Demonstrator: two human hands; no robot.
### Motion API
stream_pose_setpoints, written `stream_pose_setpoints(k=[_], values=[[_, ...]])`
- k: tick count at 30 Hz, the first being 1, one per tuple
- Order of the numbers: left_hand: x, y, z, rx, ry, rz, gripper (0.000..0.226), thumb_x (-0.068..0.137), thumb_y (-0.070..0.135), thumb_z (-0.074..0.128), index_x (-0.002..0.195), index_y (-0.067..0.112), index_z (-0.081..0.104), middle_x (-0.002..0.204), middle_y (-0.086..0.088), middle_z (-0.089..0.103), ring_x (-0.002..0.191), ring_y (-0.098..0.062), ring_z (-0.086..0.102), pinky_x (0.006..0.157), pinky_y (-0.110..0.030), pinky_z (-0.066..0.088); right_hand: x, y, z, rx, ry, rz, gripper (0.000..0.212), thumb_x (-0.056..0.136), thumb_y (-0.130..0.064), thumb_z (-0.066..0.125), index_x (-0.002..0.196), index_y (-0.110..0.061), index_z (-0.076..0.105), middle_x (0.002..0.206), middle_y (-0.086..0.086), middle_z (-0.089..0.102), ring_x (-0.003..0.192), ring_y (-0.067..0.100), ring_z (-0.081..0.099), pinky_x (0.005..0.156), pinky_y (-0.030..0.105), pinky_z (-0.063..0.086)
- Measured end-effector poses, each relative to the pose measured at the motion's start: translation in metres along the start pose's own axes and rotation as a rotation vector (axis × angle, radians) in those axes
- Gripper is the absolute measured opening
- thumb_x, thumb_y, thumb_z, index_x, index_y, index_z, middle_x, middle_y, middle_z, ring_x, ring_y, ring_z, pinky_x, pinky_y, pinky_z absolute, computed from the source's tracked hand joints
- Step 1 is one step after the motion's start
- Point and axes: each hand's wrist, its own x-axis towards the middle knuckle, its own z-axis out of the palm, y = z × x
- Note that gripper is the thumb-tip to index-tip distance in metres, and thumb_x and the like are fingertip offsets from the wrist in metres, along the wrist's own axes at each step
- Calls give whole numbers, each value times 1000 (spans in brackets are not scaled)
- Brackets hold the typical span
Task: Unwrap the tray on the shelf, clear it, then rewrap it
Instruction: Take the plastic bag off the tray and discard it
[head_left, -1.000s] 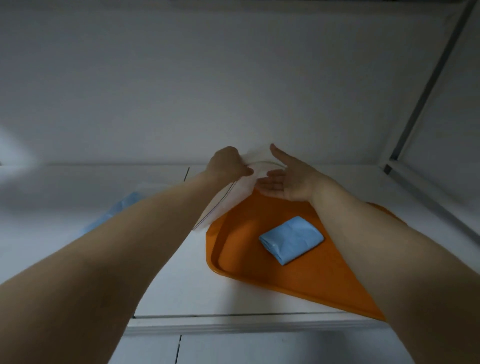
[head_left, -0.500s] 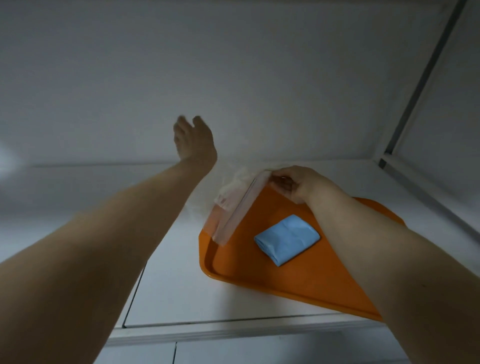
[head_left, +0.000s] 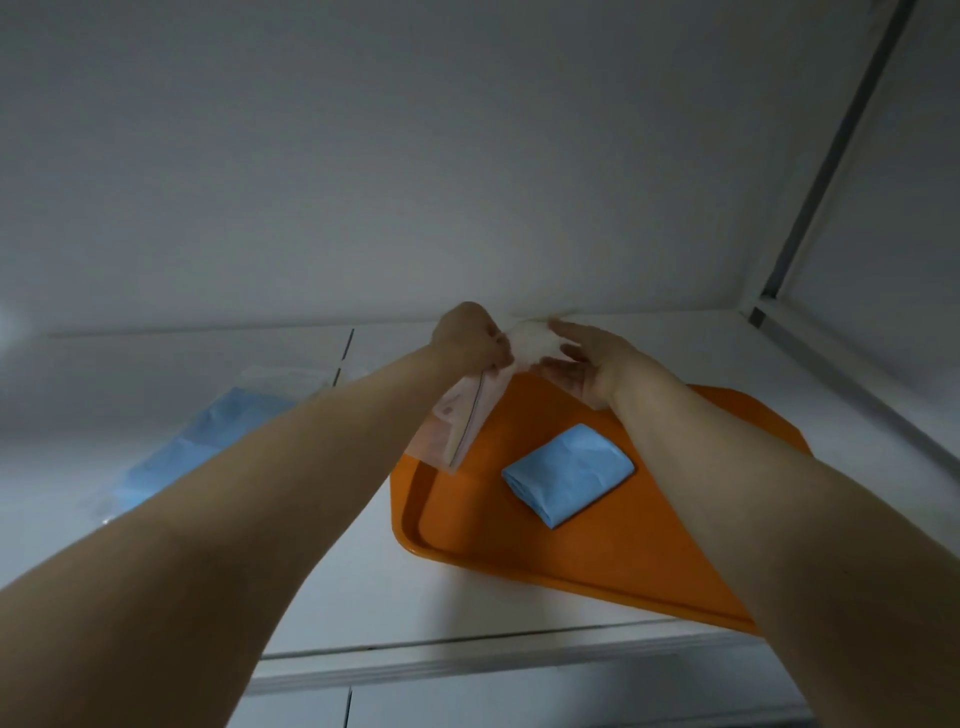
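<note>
An orange tray (head_left: 597, 561) lies on the white shelf (head_left: 353, 582), its right part hidden by my right forearm. A folded blue cloth (head_left: 569, 473) rests in the tray's middle. Clear plastic wrap (head_left: 462, 421) hangs bunched over the tray's far left corner. My left hand (head_left: 467, 338) pinches the top of the wrap. My right hand (head_left: 582, 364) is beside it with straight fingers touching the crumpled wrap from the right.
A blue sheet under clear plastic (head_left: 208, 441) lies flat on the shelf to the left. The white back wall stands just behind the hands. A grey frame post (head_left: 831, 166) runs up the right corner. The shelf's front lip (head_left: 467, 670) is near me.
My left hand came back down from the air and took the wrap. My right hand let go its grip and now lies with straight fingers against the wrap, which is lifted higher.
</note>
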Motion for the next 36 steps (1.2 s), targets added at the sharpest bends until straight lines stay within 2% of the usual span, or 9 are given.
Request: stream_pose_setpoints(k=[3,8,11,15,19,23,28,31,36], values=[[0,4,3,73,23,24,20,73,23,79,74,6,68,54,3,58,53,-7,53,59,-22,46,-5,2,2,-91,-42,-12,28,82,-25,73,93,-3,59,85,11,61,61,19,63,38,18,48],[-4,12,10,-39,-88,-14,42,70,38,80,51,10,55,36,7,52,45,-9,48,47,-19,37,-6,-1,-1,-34,25,-119,15,89,2,59,74,2,57,39,7,59,31,10,56,32,12,40],[-7,20,8,-350,-123,-114,33,82,33,71,64,7,61,39,4,58,38,-7,53,39,-15,40,-8,-3,-7,-97,82,-131,16,88,1,58,72,-1,56,46,8,60,30,11,56,31,12,36],[-4,21,11,-159,-54,-98,43,94,34,54,64,2,57,48,-2,53,49,-14,50,45,-18,35,-16,-5,-17,-257,64,-82,20,89,-1,55,68,-4,53,46,6,55,27,8,51,33,11,32],[-5,26,22,-100,-55,-60,51,93,32,55,50,9,40,24,4,38,32,-8,42,30,-11,28,-19,-4,-31,-165,69,-105,21,90,3,55,70,-1,52,57,10,52,27,8,50,32,12,36],[-8,34,25,-140,-139,-30,27,78,13,66,57,9,51,53,-5,45,46,-15,39,43,-20,32,-20,-1,-41,-89,127,-135,29,92,-17,61,68,-4,50,52,10,52,23,9,44,29,11,32],[-4,26,30,-164,-133,14,18,76,13,76,78,-3,69,67,-6,60,60,-13,53,63,-23,46,-26,0,-53,-224,12,-74,45,80,-51,66,90,-7,63,80,9,64,76,19,63,77,32,53],[0,23,30,-179,-23,-19,40,74,21,77,51,14,47,53,-1,46,49,-11,43,56,-24,39,-29,3,-58,-411,-117,-105,23,84,-16,70,104,-6,67,104,11,67,94,17,60,91,29,48],[9,36,13,-84,247,32,40,82,20,69,54,17,40,58,2,46,53,-8,43,49,-20,34,-27,14,-57,-1473,-155,-193,58,79,-10,74,133,-14,54,139,3,51,129,19,47,100,24,39]])
